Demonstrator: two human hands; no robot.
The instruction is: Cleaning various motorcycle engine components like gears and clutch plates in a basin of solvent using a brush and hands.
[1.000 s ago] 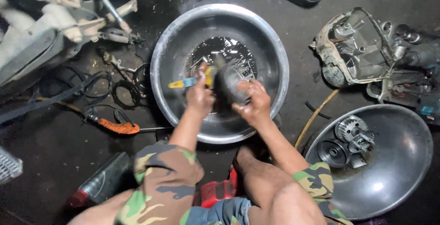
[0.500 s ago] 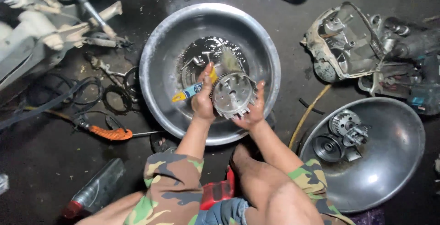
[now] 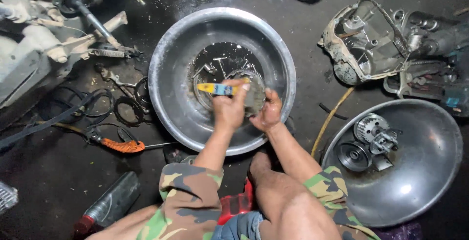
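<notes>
Nearest you, your knees in camouflage shorts [image 3: 190, 196] frame a red stool [image 3: 237, 205] on the dark floor [image 3: 44, 181]. Both forearms reach forward from there over the near rim of the big steel basin [image 3: 171, 93].

Your left hand [image 3: 229, 107] is closed around a brush with a yellow and blue handle [image 3: 215, 89]; the handle's long axis runs roughly left to right, sticking out to the left of your fist, with the bristle end pressed against the part. Your right hand [image 3: 267, 114] cups a round, grimy metal part [image 3: 254, 93] from its right and underside, fingers curled on its edge. That part sits above the middle of the basin, just over the dark liquid [image 3: 220, 59] pooled at the bottom, and it lies between your two hands, touching both. The left hand is the one on top of it.

Room around the hands is good: the basin wall stands well apart on every side, and only small loose pieces lie in the liquid beyond.

To your right, a second steel bowl [image 3: 430, 171] holds cleaned gears and hubs [image 3: 371, 140]; a yellow hose [image 3: 330, 120] runs between the bowls. To your left lie orange-handled pliers [image 3: 122, 146], rubber rings [image 3: 127, 110] and a bottle [image 3: 110, 203]. Farther off sits an engine casing [image 3: 366, 39].
</notes>
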